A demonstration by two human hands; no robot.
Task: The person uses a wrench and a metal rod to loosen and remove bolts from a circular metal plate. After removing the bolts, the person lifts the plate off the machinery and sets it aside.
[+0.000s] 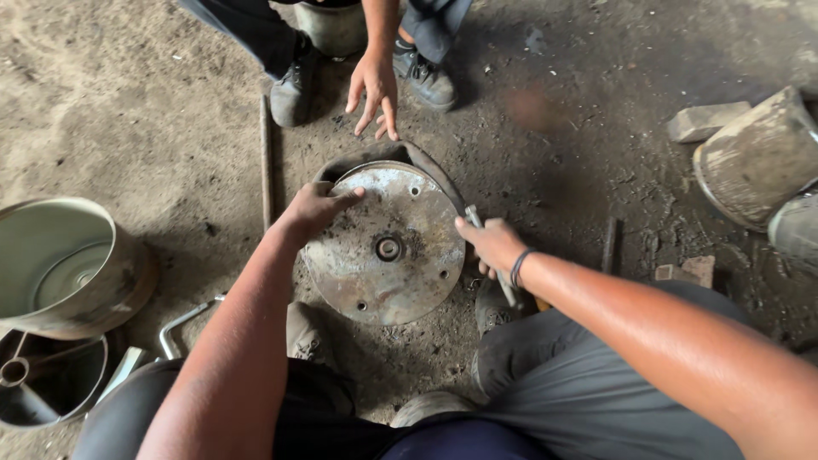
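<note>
Nearest the camera, two bent knees and two worn shoes are seen over dirt ground (128, 111). One rusty round metal disc (385, 244) lies flat between the feet, a dark rubber band (430, 170) curving around its far edge.

The left hand (313, 210) is laid on the disc's left rim, fingers curled loosely over the edge, thumb on the face. The right hand (492, 244) is closed around a thin metal tool (490, 255), whose tip is set at the disc's right rim.

Beyond, a second person's hand (373, 89) hangs just above the band, fingers spread open, touching nothing.

Two metal drums (64, 264) are counted at left, a pale bucket (754, 158) at right, one rod (266, 158) on the ground.
</note>
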